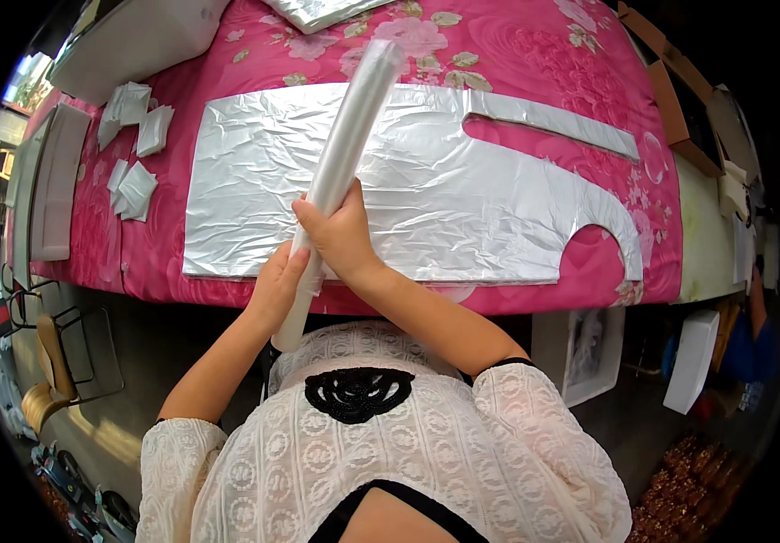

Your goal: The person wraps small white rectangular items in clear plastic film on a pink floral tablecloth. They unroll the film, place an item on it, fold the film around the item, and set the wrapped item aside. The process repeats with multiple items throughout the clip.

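Observation:
A long roll of translucent plastic film [354, 118] slants over the table, its upper end tipped away from me and its lower end close to my body. My right hand [343, 233] is wrapped round the roll at its middle. Lower down, my left hand [279, 282] grips the same roll, thumb on top. Under the roll, a flat silvery plastic apron [462, 199] lies spread out, with a strap-like strip and a curved cut-out at its right end. Whether it is one layer or a stack, I cannot tell for sure.
A pink flowered cloth [535, 54] covers the table. Several small folded white packets [139, 190] lie at the left, near a white foam box [128, 54]. Another silvery sheet [322, 11] is at the far edge. Cardboard boxes [687, 118] stand at the right; a chair [53, 362] stands lower left.

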A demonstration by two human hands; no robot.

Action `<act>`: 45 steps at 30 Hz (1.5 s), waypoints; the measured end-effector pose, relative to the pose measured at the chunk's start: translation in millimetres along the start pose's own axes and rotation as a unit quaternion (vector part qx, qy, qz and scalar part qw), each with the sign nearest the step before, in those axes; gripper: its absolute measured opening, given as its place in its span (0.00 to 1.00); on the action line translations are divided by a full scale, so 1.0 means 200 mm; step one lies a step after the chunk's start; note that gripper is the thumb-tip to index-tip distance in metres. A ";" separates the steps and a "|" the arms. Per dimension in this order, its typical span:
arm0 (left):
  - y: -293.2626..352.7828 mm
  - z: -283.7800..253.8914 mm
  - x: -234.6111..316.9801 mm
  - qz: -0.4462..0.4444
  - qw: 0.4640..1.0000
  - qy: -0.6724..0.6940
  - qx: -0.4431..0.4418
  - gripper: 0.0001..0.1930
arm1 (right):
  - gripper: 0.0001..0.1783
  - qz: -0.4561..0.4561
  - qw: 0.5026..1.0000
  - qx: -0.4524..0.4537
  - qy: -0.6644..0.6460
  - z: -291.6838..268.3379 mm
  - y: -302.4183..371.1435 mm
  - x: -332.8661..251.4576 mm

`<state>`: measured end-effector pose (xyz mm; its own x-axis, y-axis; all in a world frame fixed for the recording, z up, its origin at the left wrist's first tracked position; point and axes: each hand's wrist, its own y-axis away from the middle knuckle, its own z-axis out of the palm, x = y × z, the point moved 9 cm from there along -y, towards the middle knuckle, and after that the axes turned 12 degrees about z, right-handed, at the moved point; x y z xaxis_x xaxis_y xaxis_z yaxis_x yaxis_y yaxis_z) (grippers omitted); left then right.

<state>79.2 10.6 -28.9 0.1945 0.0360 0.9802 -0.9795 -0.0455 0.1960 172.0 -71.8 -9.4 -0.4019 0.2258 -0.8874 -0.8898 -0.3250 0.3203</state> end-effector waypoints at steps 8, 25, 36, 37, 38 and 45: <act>0.26 0.01 -0.16 -0.240 0.954 0.100 -0.150 0.29 | 0.27 0.082 0.992 0.039 -0.089 -0.39 -0.36 -0.04; 0.36 -0.02 -0.25 -0.258 0.948 0.116 -0.145 0.36 | 0.12 0.152 0.931 -0.159 0.292 -0.45 -0.47 -0.18; 0.54 -0.15 -0.28 -0.316 0.908 0.140 -0.236 0.34 | 0.11 -0.058 0.932 0.173 0.313 -1.41 -0.69 -0.63; 0.56 -0.19 -0.30 -0.324 0.904 0.131 -0.247 0.32 | 0.11 -0.060 0.938 0.188 0.285 -1.54 -0.68 -0.67; 0.59 -0.23 -0.32 -0.334 0.900 0.122 -0.253 0.30 | 0.10 -0.064 0.943 0.206 0.254 -1.62 -0.66 -0.71; 0.26 -0.18 0.01 -0.195 0.900 -0.088 -0.378 0.24 | 0.11 -0.080 0.946 0.127 0.287 -1.32 -0.64 -0.70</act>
<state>26.1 44.3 -16.8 0.4715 -0.2609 0.8424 -0.5763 0.6318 0.5183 400.2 -304.5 -13.2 -0.1383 -0.3061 -0.9419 -0.9821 -0.0804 0.1703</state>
